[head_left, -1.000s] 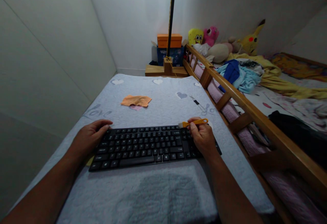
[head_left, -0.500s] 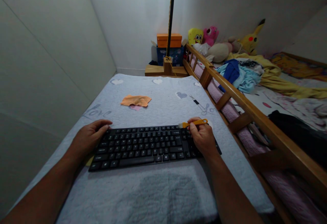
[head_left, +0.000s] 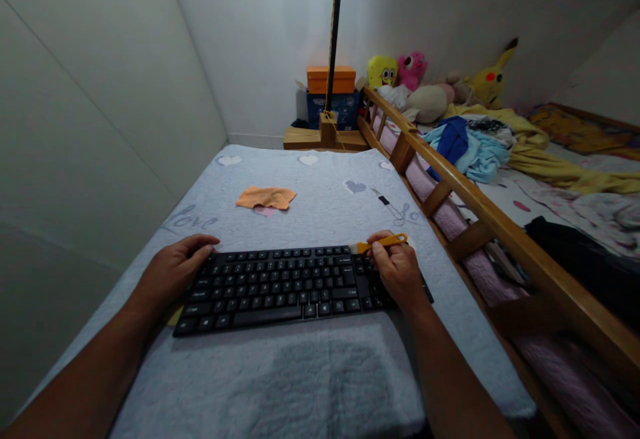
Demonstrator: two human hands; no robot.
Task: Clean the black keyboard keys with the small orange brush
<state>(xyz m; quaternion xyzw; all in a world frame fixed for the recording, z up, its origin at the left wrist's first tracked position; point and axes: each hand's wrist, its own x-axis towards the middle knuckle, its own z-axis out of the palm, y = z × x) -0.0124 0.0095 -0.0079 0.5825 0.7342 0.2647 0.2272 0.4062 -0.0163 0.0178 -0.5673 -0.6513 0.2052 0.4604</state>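
A black keyboard (head_left: 280, 287) lies on the pale blue quilted cover (head_left: 300, 225). At its left end is my left hand (head_left: 177, 267), fingers wrapped on the upper left corner with the thumb along the edge. My right hand (head_left: 395, 265) pinches a yellow brush (head_left: 387, 241) over the keyboard's right part. The bristles point left, at the top edge of the keys. Beyond the keyboard lies a crumpled orange cloth (head_left: 267, 197). A thin metal tool with a black grip (head_left: 384, 200) rests at the back right. Something yellow (head_left: 175, 315) shows partly under the keyboard's left end.
A wooden rail (head_left: 470, 192) runs along the right side, with clothes and plush toys on a bed beyond it. Behind the covered surface stand an orange box (head_left: 331, 80), a blue box and a black pole (head_left: 335, 32). A pale wall rises on the left.
The brush in my right hand has shifted very slightly, its bristles a little lower at the top row of keys. My left hand and the keyboard look unmoved.
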